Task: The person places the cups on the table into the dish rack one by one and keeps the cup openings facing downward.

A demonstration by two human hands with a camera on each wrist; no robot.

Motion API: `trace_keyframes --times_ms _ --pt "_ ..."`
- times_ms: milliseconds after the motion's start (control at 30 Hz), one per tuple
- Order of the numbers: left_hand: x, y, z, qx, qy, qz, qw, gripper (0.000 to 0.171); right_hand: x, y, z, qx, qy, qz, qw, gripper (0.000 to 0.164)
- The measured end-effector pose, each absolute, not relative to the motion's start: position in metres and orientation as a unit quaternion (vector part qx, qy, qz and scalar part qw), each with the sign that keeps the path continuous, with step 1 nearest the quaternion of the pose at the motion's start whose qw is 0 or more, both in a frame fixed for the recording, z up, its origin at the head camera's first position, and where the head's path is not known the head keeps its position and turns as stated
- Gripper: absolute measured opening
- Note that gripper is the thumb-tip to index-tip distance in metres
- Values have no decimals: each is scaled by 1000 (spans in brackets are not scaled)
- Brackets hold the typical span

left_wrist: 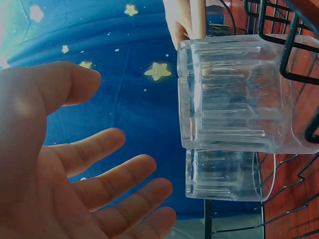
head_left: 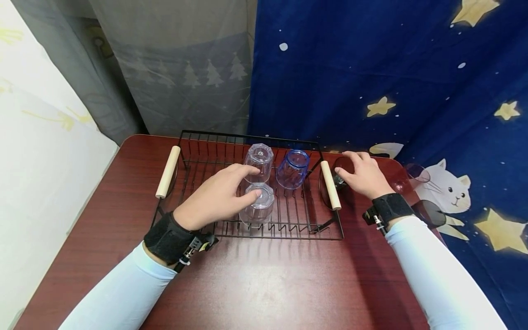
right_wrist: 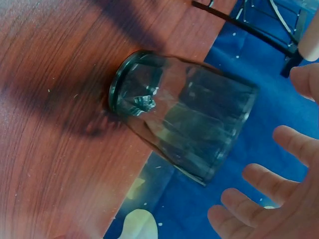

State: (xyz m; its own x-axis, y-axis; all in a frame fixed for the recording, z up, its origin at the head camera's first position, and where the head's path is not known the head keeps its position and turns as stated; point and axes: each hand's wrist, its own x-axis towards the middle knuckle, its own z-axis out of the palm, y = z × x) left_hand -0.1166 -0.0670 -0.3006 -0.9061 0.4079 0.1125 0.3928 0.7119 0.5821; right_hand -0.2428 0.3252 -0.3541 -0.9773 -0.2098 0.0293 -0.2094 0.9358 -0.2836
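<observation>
we see the left hand (head_left: 214, 197), fingers spread, above two clear glasses (head_left: 261, 214) upturned in the rack (head_left: 168, 172), presumably to drain; right of that, the right hand (head_left: 365, 176), fingers apart, hangs just beside an upright dark glass (right_wrist: 184, 109).

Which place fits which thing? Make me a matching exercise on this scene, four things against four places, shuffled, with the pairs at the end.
Things
1. Blue glass
2. Left hand
3. Right hand
4. Star-patterned curtain

Places
A. Near a dark glass standing outside the rack
B. Behind the table
C. Upside down in the rack
D. Near two clear glasses

Pairs: 1-C, 2-D, 3-A, 4-B
</observation>
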Motion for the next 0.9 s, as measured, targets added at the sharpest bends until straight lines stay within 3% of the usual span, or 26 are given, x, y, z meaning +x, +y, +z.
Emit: trace_keyframes --times_ms 300,900 --pt "-116 -68 -303 206 926 316 11 59 -254 323 -364 -103 986 -128 30 76" --pt "-115 -70 -307 201 925 321 14 58 -269 328 -379 -110 984 -129 55 72"
